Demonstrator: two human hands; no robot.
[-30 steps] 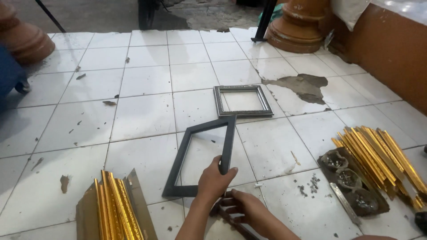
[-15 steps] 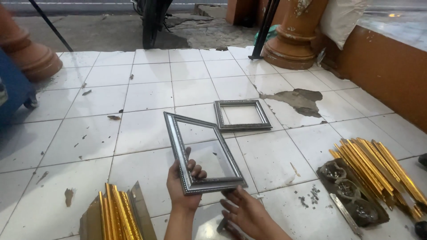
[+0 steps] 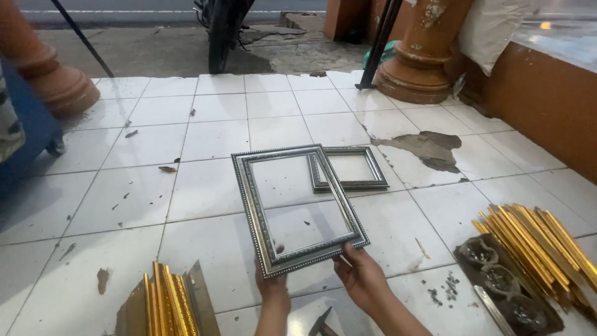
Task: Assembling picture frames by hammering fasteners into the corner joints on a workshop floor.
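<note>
Both hands, left (image 3: 272, 287) and right (image 3: 360, 277), pinch the silver frame (image 3: 297, 208) along its bottom edge, raised face-up off the tiled floor (image 3: 205, 143), apparently for inspection; a smaller frame (image 3: 348, 168) lies beyond the grip.

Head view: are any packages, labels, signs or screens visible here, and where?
None show: no package, label, sign or screen.
Nearest to packaging: a white sack-like bag slumped against the orange wall, top right.
The hands hold only a bare silver beaded rectangular picture frame.
</note>
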